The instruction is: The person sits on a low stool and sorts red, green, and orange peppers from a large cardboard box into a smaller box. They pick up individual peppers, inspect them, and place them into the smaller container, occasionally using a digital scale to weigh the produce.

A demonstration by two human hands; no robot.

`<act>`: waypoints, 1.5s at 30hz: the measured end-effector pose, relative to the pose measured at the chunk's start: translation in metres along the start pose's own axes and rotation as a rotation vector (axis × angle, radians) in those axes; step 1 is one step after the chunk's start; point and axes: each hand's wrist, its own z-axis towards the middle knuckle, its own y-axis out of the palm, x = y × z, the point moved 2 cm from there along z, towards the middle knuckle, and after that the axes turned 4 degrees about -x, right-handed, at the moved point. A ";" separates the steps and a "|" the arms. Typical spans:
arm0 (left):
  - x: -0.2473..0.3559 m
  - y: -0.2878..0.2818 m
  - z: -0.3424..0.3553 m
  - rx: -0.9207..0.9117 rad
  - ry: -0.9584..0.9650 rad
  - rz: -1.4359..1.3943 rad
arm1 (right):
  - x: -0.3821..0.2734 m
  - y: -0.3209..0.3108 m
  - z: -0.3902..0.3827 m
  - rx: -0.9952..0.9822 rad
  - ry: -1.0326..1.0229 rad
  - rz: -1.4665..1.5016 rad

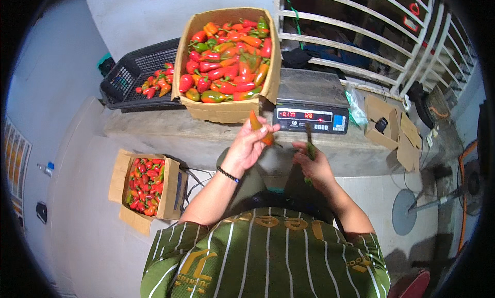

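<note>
Orange pepper [254, 122] pinched in our left hand [247, 147], stem [278, 145] toward our right. Our right hand [318, 167] grips thin tool [311, 151], maybe knife. Hands apart. We seem ready to trim stem; next move needs steady pepper, careful cut. Big pepper box [219, 113] ahead.

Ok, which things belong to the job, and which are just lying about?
Likely job:
orange pepper in left hand
slim tool in right hand
large pepper box
floor pepper box
black pepper crate
scale, perhaps

Probably lying about:
open carton beside scale
plastic bag
standing fan
</note>
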 end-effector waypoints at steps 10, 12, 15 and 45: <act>-0.062 -0.027 -0.029 0.100 -0.099 -0.263 | 0.030 -0.007 0.035 -0.010 0.077 -0.234; -0.061 -0.034 -0.031 0.134 -0.136 -0.342 | 0.034 -0.008 0.041 -0.050 0.056 -0.251; -0.059 -0.046 -0.043 0.163 -0.281 -0.078 | 0.039 -0.017 0.050 0.037 -0.175 -0.550; -0.102 -0.083 -0.043 0.166 -0.287 1.315 | 0.074 0.010 0.042 -0.225 0.109 -0.312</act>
